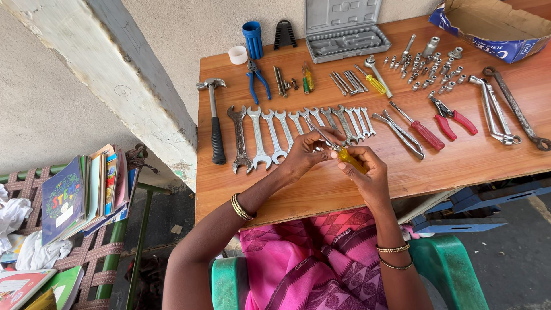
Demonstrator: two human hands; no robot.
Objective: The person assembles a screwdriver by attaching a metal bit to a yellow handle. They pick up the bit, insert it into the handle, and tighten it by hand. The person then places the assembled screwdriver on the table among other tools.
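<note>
Both my hands hold a small screwdriver with a yellow handle (351,160) over the wooden table (459,161). My right hand (366,171) grips the yellow handle. My left hand (307,150) pinches the thin metal shaft, which points up and to the left. Just beyond my hands lies a row of several open-ended spanners (298,129), from large at the left to small at the right.
A hammer (214,117), blue-handled pliers (256,77), a red-handled screwdriver (422,131), red pliers (453,117), several sockets (427,66), long ring spanners (505,109), an open grey tool case (344,34) and a cardboard box (493,26) lie around. Books (80,195) sit at the left.
</note>
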